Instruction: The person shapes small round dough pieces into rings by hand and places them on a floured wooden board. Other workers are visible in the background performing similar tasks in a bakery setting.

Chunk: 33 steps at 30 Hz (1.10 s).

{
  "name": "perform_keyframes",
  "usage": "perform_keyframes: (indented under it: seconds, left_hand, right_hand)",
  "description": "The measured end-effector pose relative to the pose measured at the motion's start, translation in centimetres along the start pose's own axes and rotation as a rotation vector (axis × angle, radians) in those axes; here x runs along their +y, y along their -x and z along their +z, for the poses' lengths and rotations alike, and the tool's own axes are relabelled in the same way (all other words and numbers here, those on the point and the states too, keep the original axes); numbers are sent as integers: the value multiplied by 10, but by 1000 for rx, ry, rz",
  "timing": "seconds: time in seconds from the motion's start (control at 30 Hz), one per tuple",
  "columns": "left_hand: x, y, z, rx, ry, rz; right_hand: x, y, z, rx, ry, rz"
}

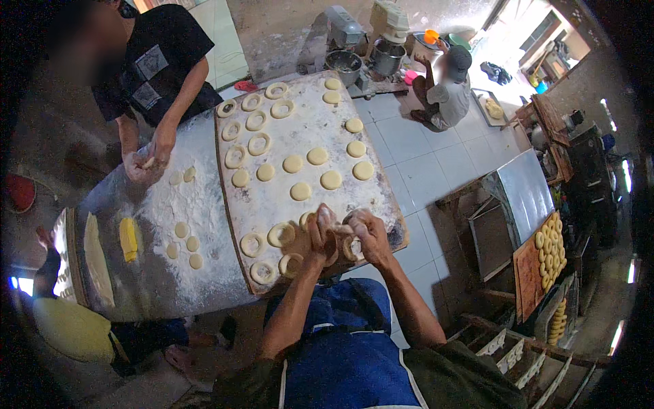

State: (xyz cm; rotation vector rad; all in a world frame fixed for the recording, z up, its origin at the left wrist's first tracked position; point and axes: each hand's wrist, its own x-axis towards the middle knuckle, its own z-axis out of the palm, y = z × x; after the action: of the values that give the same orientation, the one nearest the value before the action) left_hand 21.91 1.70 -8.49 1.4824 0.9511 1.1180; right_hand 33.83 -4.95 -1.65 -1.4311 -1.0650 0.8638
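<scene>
Close together over the near edge of the floured wooden board point(300, 126), my left hand point(319, 238) and my right hand point(370, 235) have their fingers closed on a piece of dough point(343, 230) between them. Its exact shape is partly hidden by my fingers. Dough rings point(281, 234) lie left of my left hand, and another dough ring point(353, 248) sits under my right hand. Beyond my hands are several flat dough discs point(330, 179) without holes. More rings point(259, 144) line the board's far left part.
A co-worker in black point(170, 65) handles dough at the floured table point(204, 225), left of the board. A yellow block point(128, 239) lies there. Two mixers point(388, 58) stand at the back, near a crouching person point(451, 95). At right, a tray point(528, 273) carries shaped dough rings.
</scene>
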Motion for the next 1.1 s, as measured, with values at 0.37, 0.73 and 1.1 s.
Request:
perform_keyframes:
  seconds: [0.37, 0.73, 1.1]
  left_hand:
    - [42, -46, -6, -287, -959, 145]
    - [46, -72, -60, -144, -1131, 285]
    - [38, -50, -198, 40, -519, -89]
  right_hand:
    - [30, -20, -46, 166, 755, 74]
    - [73, -124, -50, -146, 1079, -266]
    - [-3, -99, 60, -270, 317, 29]
